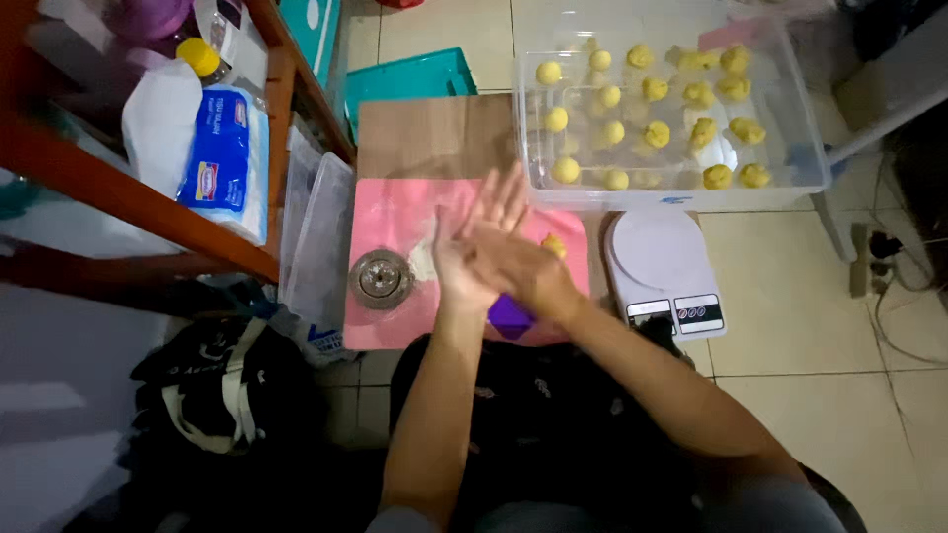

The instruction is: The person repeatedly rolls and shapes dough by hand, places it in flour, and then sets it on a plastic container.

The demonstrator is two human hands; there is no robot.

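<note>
Both hands, left hand (472, 240) and right hand (518, 268), press flat together, contents unseen; beyond them, many yellow dough balls (656, 134) already fill the clear tub (802, 138), one ball (554, 244) beside them.

A mat (395, 212) lies on a board (434, 133) on the floor. A round mould (381, 279) sits at the mat's left edge. Behind its right corner stands a tub (790, 109) holding dough balls (657, 133); a kitchen scale (664, 266) lies right of the mat.

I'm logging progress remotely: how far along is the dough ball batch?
Done: about twenty yellow dough balls sit in the clear tub. In hand: left hand and right hand are pressed palm to palm above the pink mat. Left: one yellow piece on the mat; other dough isn't visible.
</note>
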